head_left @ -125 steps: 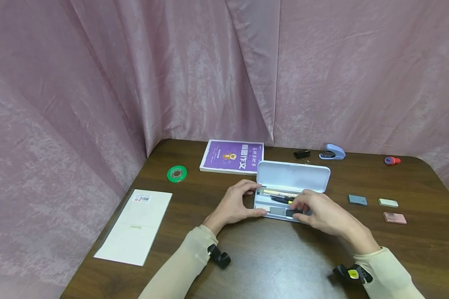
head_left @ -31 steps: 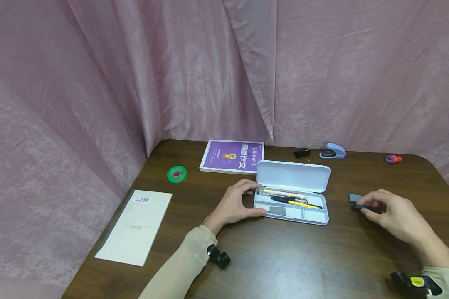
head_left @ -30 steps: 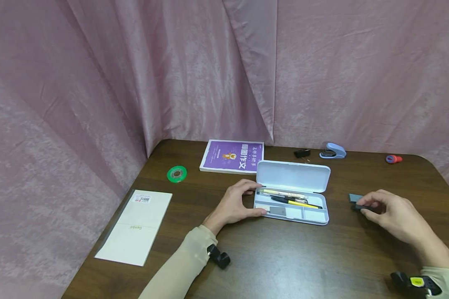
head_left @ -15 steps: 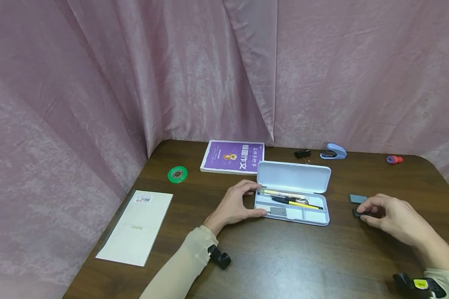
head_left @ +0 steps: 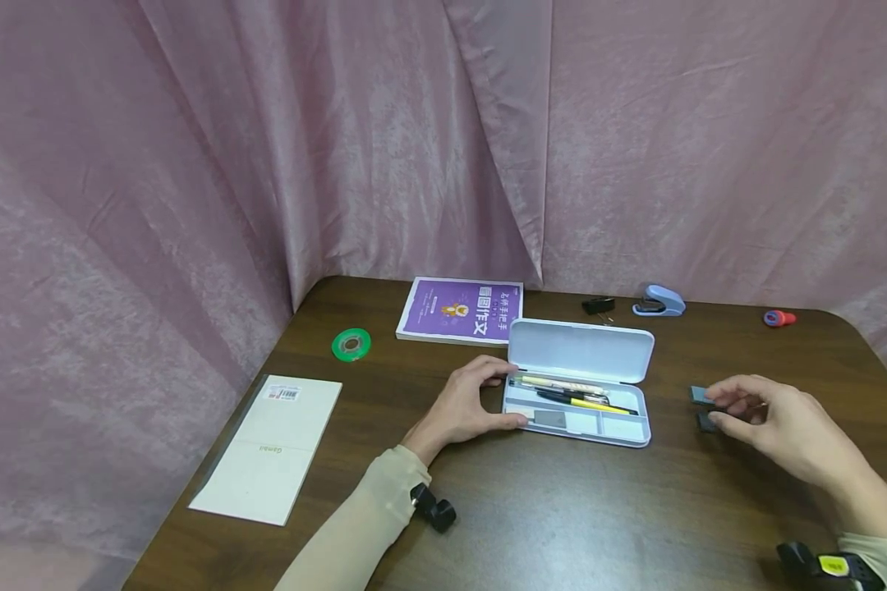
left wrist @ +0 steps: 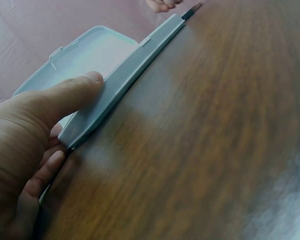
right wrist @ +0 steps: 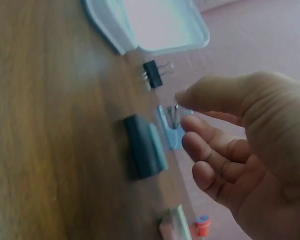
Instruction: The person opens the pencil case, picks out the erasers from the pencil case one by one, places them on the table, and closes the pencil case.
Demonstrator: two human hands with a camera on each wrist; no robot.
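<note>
My left hand [head_left: 461,402] grips the left end of a pale blue pencil case [head_left: 624,431], its thumb on the front wall. The lid stands up. Inside lie several pens [head_left: 562,394] and a white-and-grey eraser [head_left: 549,419]. At the right, my right hand [head_left: 791,423] hovers with relaxed fingers and thumb parted, holding nothing. A dark rectangular eraser [right wrist: 142,145] lies on the table just beyond its fingertips, in front of a blue-grey eraser [head_left: 699,396]. In the right wrist view a gap shows between fingers and eraser. The hand hides the pink and green erasers in the head view.
A purple book [head_left: 458,308], a black binder clip [head_left: 598,305], a light blue stapler [head_left: 659,300] and a small red-and-blue object [head_left: 779,318] line the back edge. Green tape [head_left: 351,345] and a white notepad [head_left: 269,451] lie at the left.
My right hand has carried the dark eraser from the case's front compartment to the right, set it down before the blue-grey one and let go. My left hand has stayed on the case.
</note>
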